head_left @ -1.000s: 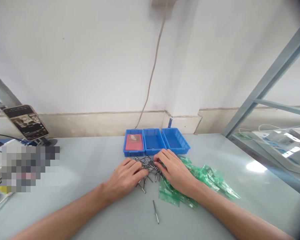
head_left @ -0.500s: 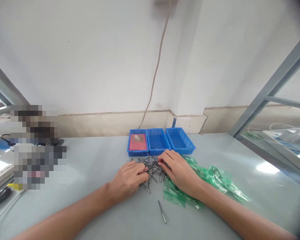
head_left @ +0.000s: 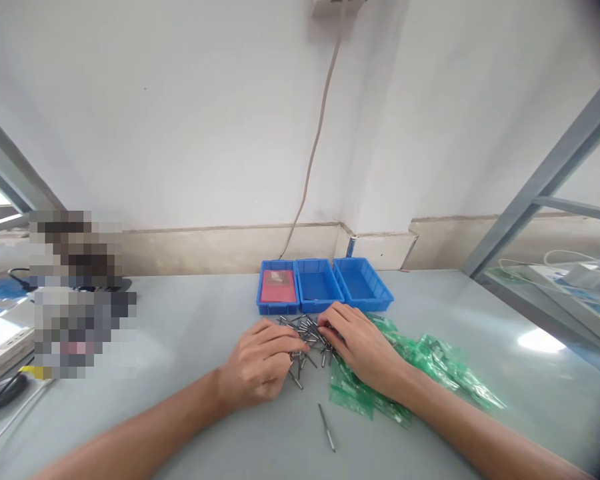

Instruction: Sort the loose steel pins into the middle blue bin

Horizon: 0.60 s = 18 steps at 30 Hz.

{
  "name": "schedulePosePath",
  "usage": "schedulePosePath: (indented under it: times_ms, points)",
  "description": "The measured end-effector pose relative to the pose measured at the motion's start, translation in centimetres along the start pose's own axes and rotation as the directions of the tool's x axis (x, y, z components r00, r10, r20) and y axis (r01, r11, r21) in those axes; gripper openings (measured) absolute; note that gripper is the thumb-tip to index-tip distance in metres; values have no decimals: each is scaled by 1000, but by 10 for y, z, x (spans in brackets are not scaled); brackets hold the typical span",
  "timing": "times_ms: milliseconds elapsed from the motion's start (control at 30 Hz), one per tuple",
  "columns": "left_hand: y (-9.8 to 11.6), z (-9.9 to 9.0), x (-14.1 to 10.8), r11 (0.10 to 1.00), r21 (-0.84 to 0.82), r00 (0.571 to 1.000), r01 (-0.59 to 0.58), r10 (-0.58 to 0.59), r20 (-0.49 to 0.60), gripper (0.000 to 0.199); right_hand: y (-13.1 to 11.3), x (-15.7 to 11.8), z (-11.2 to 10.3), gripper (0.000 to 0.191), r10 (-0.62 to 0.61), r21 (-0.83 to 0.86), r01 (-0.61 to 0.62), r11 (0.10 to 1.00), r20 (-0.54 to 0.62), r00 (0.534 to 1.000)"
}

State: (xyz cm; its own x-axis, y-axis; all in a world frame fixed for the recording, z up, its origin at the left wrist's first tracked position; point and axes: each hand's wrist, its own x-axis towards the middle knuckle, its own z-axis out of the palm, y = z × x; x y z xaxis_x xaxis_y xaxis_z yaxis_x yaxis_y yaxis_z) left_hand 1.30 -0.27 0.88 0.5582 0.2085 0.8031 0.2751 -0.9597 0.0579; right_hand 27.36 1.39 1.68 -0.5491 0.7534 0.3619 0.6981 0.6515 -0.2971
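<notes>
A loose pile of thin metal rods (head_left: 309, 327) lies on the grey table, partly covered by both hands. My left hand (head_left: 263, 360) is at the pile's left side, fingers curled and pressed together at the rods; what they hold is hidden. On the right side, my right hand (head_left: 363, 343) bends its closed fingers down onto the rods, and its fingertips are partly hidden. Green plastic bags (head_left: 430, 360) lie beneath and beside the right hand and forearm. A single metal rod (head_left: 327, 428) rests apart, nearer to me.
Behind the pile stand three blue bins: a left bin (head_left: 278, 309) with a red sheet inside, a middle bin (head_left: 320, 305) and a right bin (head_left: 377, 303). Metal frame posts (head_left: 545, 180) rise at both sides. A computer mouse (head_left: 5, 393) and cables are far left.
My left hand has lifted slightly and shifted right over the rods, its fingers now reaching further into the pile. The right hand stays nearly in place. The view has shifted slightly.
</notes>
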Motion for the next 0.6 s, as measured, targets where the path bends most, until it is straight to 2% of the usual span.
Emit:
schedulePosePath:
  times_ms: [100,267,367,500,600]
  points:
    - [1,0,-2,999,-43,999,-22,21,-30,31,0,0,0,12,1,1,-1,1000,-2,1000]
    - [2,4,-2,1000,2,999,-16,16,-27,38,0,-1,0,12,-5,-2,5,1000,-10,1000]
    - [3,4,1,998,42,999,41,-40,-26,34,0,0,0,12,-9,-7,9,1000,-14,1000]
    - [3,4,0,975,164,987,151,-139,-82,31,0,-1,1,12,-15,-5,15,1000,-22,1000]
    - [3,6,-3,969,200,988,145,-132,-75,34,1,-1,1,12,-13,-4,13,1000,-28,1000]
